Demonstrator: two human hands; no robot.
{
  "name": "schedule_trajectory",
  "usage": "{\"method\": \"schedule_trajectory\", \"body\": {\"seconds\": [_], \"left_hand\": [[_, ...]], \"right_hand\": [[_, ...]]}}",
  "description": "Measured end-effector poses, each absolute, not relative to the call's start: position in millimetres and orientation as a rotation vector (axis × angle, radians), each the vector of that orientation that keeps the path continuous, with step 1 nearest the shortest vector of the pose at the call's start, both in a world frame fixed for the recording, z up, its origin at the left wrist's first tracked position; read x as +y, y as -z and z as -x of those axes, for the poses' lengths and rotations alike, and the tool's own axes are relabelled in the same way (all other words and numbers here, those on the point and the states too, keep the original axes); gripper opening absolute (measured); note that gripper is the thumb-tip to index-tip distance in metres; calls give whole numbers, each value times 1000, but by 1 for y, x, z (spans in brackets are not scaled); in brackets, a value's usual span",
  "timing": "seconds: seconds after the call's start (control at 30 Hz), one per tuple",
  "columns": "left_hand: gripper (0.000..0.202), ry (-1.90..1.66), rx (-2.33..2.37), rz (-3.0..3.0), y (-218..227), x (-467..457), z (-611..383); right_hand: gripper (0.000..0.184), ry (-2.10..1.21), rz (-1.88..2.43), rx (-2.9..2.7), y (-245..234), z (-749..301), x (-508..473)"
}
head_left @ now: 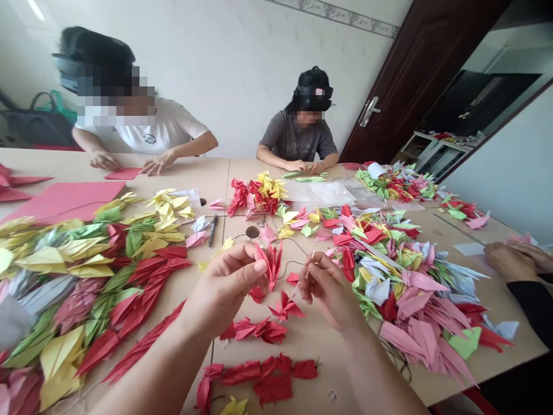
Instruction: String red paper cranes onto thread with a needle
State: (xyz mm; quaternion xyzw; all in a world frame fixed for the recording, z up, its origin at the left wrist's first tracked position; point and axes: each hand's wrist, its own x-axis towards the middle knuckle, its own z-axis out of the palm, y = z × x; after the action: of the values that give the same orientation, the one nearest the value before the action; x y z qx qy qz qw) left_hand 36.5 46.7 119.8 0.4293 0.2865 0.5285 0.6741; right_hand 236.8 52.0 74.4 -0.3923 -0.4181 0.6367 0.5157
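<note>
Between the thumb and fingers of my left hand (235,274) is a folded red paper crane (272,266), its points upward. My right hand (325,285), just to the right and apart from the crane, pinches a thin pale needle-like piece (313,255); its exact kind is too small to tell. A white thread (295,288) runs below the right fingers toward another red paper crane (286,306) on the table. Nearer to me lie a row of red folded cranes (254,329) and a second row of red folded pieces (259,372).
Coloured paper cranes are heaped at the left (86,259) and right (415,300). A black pen (213,230) lies beyond my left hand. Two people sit opposite, one folding red paper (124,173). Another person's hands (514,259) rest at the right edge.
</note>
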Motion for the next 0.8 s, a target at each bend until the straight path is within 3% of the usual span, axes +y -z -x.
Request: {"method": "schedule_trajectory", "body": {"seconds": [0.2,0.8], "left_hand": [[20,-1217,456,-633,-132,32,-23],[19,-1370,562,-686,-136,35,-22]], "right_hand": [[7,-1675,564,-1352,-125,-207,23],[21,-1809,747,-1469,-114,-192,17]]}}
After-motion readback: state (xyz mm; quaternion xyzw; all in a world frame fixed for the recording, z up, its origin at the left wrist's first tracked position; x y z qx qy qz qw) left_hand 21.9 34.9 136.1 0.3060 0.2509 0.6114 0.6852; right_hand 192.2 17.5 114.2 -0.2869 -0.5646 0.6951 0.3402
